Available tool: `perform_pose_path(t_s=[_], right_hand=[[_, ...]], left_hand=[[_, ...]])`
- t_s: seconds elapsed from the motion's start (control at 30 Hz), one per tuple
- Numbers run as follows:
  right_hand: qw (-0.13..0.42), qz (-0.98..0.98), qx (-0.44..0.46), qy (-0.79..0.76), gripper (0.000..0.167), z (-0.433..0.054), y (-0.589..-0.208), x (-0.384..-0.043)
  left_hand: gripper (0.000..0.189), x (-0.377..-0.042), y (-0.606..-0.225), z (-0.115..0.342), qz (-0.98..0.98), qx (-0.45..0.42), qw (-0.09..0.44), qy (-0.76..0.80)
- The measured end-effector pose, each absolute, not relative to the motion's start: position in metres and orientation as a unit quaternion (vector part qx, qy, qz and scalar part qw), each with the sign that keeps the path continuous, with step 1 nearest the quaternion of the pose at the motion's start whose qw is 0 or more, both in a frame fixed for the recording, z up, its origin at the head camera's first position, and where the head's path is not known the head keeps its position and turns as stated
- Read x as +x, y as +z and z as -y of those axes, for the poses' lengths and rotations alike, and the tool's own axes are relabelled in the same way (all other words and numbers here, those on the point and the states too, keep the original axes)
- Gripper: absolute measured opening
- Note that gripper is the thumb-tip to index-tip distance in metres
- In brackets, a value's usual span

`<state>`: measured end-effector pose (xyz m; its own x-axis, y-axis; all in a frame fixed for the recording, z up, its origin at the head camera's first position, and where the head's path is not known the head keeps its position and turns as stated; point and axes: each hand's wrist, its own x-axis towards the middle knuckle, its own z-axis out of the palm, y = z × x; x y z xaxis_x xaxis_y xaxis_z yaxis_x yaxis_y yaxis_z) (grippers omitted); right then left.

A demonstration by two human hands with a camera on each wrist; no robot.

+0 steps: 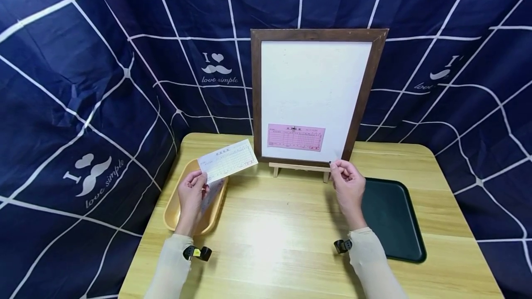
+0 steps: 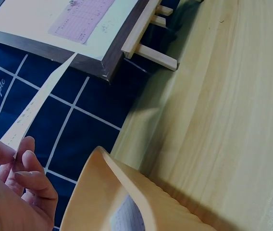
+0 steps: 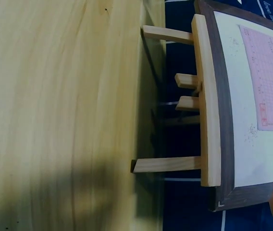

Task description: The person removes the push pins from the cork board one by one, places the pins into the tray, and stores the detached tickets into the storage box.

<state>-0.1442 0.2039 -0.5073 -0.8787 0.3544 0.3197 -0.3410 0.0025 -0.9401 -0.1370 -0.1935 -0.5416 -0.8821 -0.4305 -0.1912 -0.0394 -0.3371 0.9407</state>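
My left hand [image 1: 193, 193] pinches a pale printed form slip [image 1: 228, 160] by its lower left corner, held over the orange-yellow basket [image 1: 171, 211]. In the left wrist view this slip [image 2: 40, 101] is seen nearly edge-on between thumb and fingers. My right hand [image 1: 348, 188] is at the lower right corner of the framed whiteboard [image 1: 316, 82], thumb and forefinger pinching a small dark piece [image 1: 330, 163] whose kind I cannot tell. A pink printed form [image 1: 296, 137] hangs low on the board, with a small metallic fastener [image 1: 293, 128] at its top.
A small wooden easel [image 1: 299, 167] supports the board at the table's back edge. More paper [image 2: 128, 215] lies inside the basket. On the right, partly under my right arm, is a dark green tray [image 1: 395, 220]. Dark blue patterned cloth [image 1: 216, 3] surrounds the wooden table [image 1: 266, 262].
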Motion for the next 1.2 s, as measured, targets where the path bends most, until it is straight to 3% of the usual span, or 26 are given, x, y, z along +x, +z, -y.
perform_pose_path(t_s=[1.2], right_hand=[[0.234,0.674,-0.067,0.697,0.014,-0.223,-0.535,-0.133]], left_hand=[[0.002,-0.106,-0.559,0.213,0.566,0.259,0.136,-0.771]])
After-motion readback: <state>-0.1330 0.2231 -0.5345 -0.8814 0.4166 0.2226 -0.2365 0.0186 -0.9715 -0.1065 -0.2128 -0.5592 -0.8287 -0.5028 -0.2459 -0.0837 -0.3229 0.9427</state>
